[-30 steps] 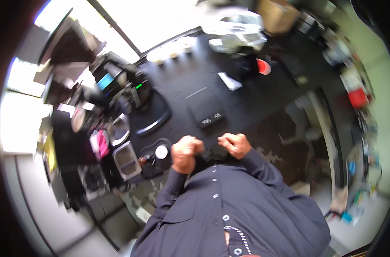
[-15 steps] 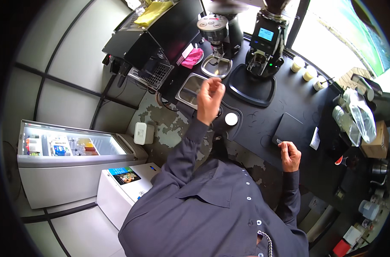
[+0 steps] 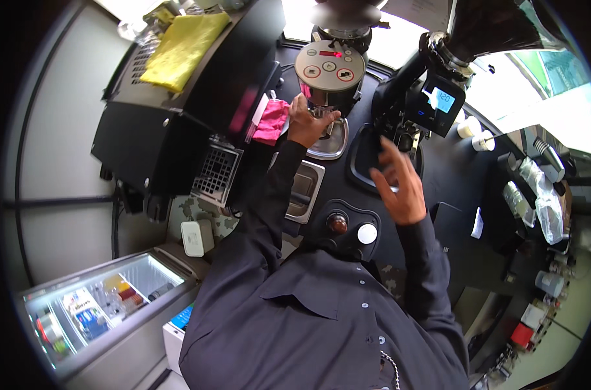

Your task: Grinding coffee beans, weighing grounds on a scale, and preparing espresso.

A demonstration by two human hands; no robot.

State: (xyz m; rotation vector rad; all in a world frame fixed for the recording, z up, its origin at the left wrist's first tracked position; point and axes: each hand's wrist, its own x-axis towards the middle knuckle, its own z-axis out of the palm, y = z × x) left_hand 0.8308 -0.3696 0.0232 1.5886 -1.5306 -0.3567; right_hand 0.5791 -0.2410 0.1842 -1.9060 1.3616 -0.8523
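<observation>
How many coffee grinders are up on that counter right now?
2. The silver-topped grinder stands just beyond the left hand; the black grinder with a lit screen stands to its right, beyond the right hand. Any behind these would be hidden.

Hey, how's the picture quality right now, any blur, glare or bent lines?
In the head view, the right hand is blurred toward its fingertips, while the left hand looks sharper; in the head view, the upper-right window is largely washed out by glare; in the head view, the left wall has bowed seams and the corners go black.
</observation>
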